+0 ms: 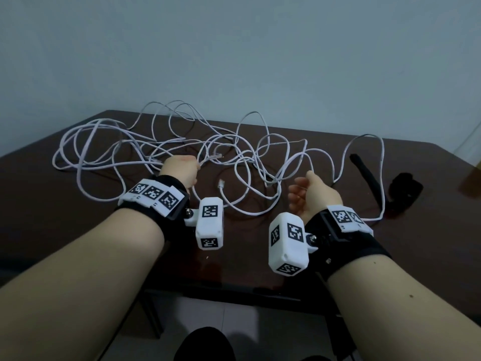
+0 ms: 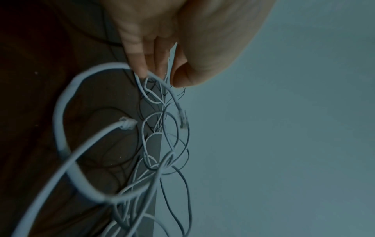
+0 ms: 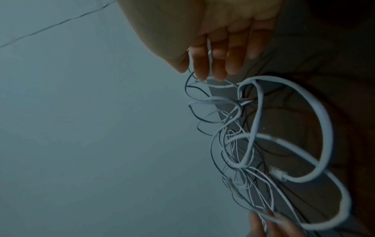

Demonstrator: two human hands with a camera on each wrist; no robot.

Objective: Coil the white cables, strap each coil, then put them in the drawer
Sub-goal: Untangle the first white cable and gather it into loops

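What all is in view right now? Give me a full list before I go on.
white cables: count unclear, white, tangled loose across the table; one plug end lies free near the middle
black straps: at least two, black, on the table's right side
table: one, dark brown, against the wall
wall: pale blue-grey, behind the table
wrist cameras: two, white with black markers, one on each wrist
left hand: grips a cable near a plug end
right hand: palm turned inward, fingers loosely curled, above the cables; a grip cannot be told
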